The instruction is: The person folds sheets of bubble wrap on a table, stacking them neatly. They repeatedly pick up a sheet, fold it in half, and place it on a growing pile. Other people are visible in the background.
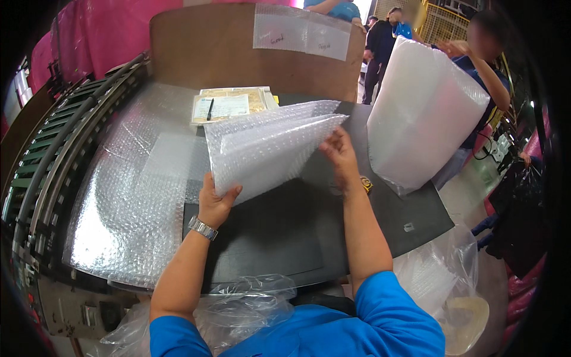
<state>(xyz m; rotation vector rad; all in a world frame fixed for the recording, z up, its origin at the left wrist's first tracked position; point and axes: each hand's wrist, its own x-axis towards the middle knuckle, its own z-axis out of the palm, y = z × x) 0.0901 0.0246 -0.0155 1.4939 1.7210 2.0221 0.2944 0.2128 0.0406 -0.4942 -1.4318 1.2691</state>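
Note:
A clear bubble wrap bag [267, 154] is held up over the dark tabletop [262, 250], its layers parted along the upper edge. My left hand [217, 201] grips the lower left corner, thumb in front. At the upper right edge my right hand [339, 149] has its fingers curled together on the plastic, slightly blurred. Just right of my right wrist lies a small round yellow-and-black thing [366, 185]. Behind the bag are papers [229, 106] with a black pen [210, 109] on top.
A wide bubble wrap sheet [119, 202] covers the table's left side, beside a roller conveyor [44, 152]. A tall white wrapped bundle [422, 113] stands right, a person [496, 77] behind it. A brown board [202, 50] closes the back. Loose clear plastic [238, 303] hangs by my lap.

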